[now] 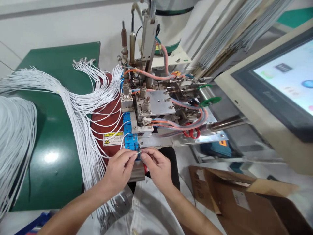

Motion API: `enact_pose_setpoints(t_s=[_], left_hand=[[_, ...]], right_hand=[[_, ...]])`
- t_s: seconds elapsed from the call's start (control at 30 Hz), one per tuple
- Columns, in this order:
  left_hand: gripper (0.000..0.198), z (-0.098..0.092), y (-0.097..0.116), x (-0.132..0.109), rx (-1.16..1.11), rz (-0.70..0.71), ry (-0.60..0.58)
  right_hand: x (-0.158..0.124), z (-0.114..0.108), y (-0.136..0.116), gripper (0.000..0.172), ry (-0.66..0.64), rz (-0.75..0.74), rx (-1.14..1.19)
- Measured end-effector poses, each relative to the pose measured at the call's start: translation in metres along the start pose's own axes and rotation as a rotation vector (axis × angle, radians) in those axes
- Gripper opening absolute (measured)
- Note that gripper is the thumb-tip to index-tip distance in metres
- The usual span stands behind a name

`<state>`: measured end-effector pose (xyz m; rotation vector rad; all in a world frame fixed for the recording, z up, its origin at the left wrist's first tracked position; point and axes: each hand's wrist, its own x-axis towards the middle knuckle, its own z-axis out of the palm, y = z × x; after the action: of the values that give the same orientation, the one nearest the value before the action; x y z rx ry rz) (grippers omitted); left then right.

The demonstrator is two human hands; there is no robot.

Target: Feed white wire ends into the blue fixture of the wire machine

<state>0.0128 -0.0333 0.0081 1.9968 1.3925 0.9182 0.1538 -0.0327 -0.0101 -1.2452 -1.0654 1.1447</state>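
My left hand (118,169) is closed in a pinch on the end of a white cable, just in front of the machine. Thin green and white wire ends (139,152) stick out between its fingertips. On the other side, my right hand (158,167) pinches the tips of these same wires. Right behind both hands is a row of blue cable holders (130,142) along the machine's left edge, with white cables seated in several of them. A large bundle of white cables (73,112) drapes from there over the table.
The machine (156,104) carries orange and clear hoses and a wire spool with green flanges (210,96). A touch screen (281,81) juts in at right, above cardboard boxes (246,209). More white cables (16,137) hang over the green table (53,182) at left.
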Motion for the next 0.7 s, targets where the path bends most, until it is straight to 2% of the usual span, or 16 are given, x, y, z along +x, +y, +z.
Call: enact_pose_setpoints(t_s=[0.17,0.4,0.5,0.6,0.7], left_hand=[[0.015,0.002,0.000,0.001,-0.009,-0.032,-0.014],[0.010,0.013,-0.002,-0.002,-0.002,-0.105,0.136],[0.010,0.014,-0.002,-0.003,0.002,-0.126,0.147],[0.010,0.010,-0.002,-0.001,-0.023,-0.128,0.102],[0.011,0.003,-0.001,0.001,-0.049,-0.134,0.002]], right_hand=[[0.001,0.003,0.001,0.009,-0.016,-0.035,-0.077],[-0.003,0.014,-0.001,0.012,0.086,-0.013,-0.082],[-0.002,0.016,-0.001,0.010,0.104,-0.104,-0.145],[0.002,0.012,-0.003,0.011,0.041,-0.185,-0.205],[0.008,0.002,-0.006,0.013,-0.091,-0.205,-0.238]])
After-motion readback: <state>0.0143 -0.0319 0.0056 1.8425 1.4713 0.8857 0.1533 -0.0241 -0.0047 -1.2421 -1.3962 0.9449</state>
